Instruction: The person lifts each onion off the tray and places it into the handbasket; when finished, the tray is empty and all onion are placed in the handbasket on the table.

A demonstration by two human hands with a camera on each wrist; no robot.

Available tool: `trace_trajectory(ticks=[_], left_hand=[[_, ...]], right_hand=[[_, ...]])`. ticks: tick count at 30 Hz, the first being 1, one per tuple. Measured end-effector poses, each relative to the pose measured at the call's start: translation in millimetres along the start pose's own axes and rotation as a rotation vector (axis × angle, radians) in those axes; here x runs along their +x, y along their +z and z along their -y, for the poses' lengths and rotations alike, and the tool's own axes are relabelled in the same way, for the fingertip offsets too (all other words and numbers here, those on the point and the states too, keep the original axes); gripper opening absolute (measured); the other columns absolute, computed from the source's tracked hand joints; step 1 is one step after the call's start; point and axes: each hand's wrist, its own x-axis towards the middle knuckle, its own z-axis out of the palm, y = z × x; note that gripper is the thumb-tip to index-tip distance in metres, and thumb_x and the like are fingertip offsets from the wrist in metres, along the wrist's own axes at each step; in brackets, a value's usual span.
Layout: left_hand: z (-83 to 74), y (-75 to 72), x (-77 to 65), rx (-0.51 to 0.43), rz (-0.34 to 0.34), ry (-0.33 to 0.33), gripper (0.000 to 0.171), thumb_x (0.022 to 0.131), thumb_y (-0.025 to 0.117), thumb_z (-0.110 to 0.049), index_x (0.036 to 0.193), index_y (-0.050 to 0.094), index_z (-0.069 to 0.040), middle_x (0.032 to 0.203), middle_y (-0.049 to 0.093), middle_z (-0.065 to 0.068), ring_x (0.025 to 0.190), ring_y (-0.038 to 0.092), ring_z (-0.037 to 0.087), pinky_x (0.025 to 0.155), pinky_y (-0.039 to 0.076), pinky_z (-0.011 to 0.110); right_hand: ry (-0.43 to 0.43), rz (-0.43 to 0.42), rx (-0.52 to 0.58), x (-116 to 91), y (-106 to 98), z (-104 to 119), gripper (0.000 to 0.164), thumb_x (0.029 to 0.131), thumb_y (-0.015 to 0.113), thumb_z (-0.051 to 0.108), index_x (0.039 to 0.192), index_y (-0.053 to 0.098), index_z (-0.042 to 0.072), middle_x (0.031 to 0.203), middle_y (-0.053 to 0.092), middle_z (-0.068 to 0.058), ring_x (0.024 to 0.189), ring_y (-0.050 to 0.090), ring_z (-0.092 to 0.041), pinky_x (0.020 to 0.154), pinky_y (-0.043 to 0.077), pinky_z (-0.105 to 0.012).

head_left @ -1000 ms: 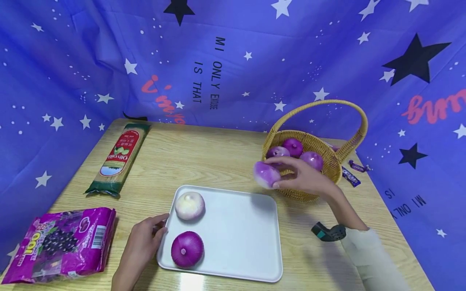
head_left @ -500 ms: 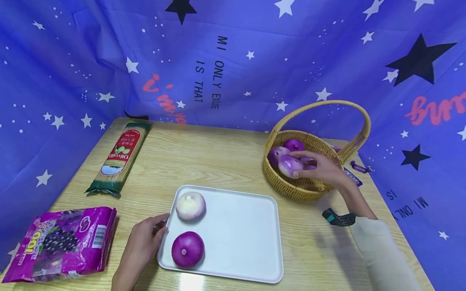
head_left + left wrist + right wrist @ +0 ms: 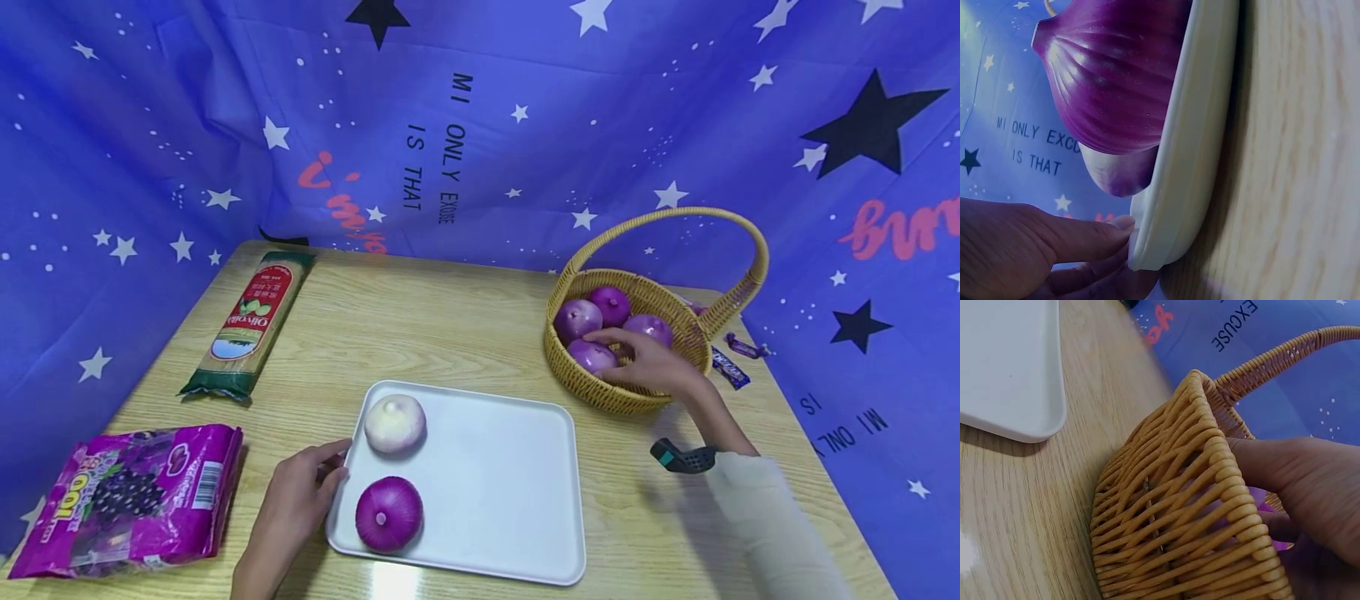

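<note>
Inventory: six onions, one tray, one basket, one noodle packet, one grape-printed bag and two small wrapped pieces in plain view.

Onions, basket: four. The right hand (image 3: 652, 362) reaches over the rim of the wicker basket (image 3: 600, 400) and grasps the front onion (image 3: 591, 357) between thumb and fingers. The other three are the left onion (image 3: 577, 320), the rear onion (image 3: 611, 306) and the right onion (image 3: 651, 327).

Onions, tray: two, both at the left end of the white tray (image 3: 495, 492). The pale onion (image 3: 395, 424) sits at the rear; the dark purple onion (image 3: 389, 514) sits in front, apart from it. The left hand (image 3: 296, 492) grips the tray's left edge, thumb tip at the rim.

Surface: light wood grain, with a bright reflection at the front edge of the tray. The noodle packet (image 3: 251, 325) lies at the rear left; the grape-printed bag (image 3: 127, 500) lies at the front left. The wrapped pieces (image 3: 727, 369) lie just right of the basket.

Room: blue cloth (image 3: 517, 192) encloses the rear and both sides, printed with white stars, black stars, black lettering and pink script. A pale sleeve (image 3: 772, 517) covers the right forearm.
</note>
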Motion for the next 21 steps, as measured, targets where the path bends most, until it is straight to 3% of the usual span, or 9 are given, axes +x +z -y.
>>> trace_trajectory(ticks=[9, 14, 18, 21], left_hand=[[0.5, 0.8, 0.1, 0.002, 0.002, -0.004, 0.032, 0.076, 0.064, -0.003, 0.107, 0.063, -0.006, 0.077, 0.063, 0.002, 0.071, 0.057, 0.012, 0.065, 0.045, 0.031], [1.2, 1.4, 0.5, 0.009, 0.002, -0.004, 0.032, 0.076, 0.065, -0.003, 0.107, 0.063, -0.007, 0.077, 0.063, 0.001, 0.071, 0.057, 0.011, 0.065, 0.045, 0.03], [1.0, 1.5, 1.4, 0.005, 0.013, -0.01, 0.032, 0.076, 0.064, -0.003, 0.108, 0.063, -0.006, 0.078, 0.064, 0.002, 0.071, 0.057, 0.011, 0.064, 0.045, 0.03], [0.8, 1.7, 1.4, -0.002, 0.016, -0.013, 0.032, 0.076, 0.064, -0.003, 0.108, 0.063, -0.006, 0.078, 0.064, 0.002, 0.071, 0.057, 0.012, 0.065, 0.045, 0.03]], right_hand=[[0.04, -0.015, 0.102, -9, -8, 2, 0.057, 0.076, 0.067, 0.03, 0.128, 0.044, 0.02, 0.128, 0.039, -0.01, 0.114, 0.04, -0.036, 0.087, 0.039, -0.047], [0.043, -0.065, 0.123, -13, -12, 6, 0.054, 0.076, 0.067, 0.028, 0.125, 0.046, 0.021, 0.126, 0.039, -0.007, 0.116, 0.038, -0.037, 0.089, 0.036, -0.049], [-0.038, -0.112, 0.156, -13, -10, 26, 0.05, 0.076, 0.067, 0.024, 0.123, 0.048, 0.022, 0.123, 0.045, -0.005, 0.113, 0.043, -0.031, 0.09, 0.038, -0.039], [-0.104, -0.126, 0.207, -13, -6, 55, 0.05, 0.077, 0.067, 0.02, 0.123, 0.048, 0.018, 0.12, 0.05, -0.007, 0.111, 0.046, -0.028, 0.088, 0.041, -0.034]])
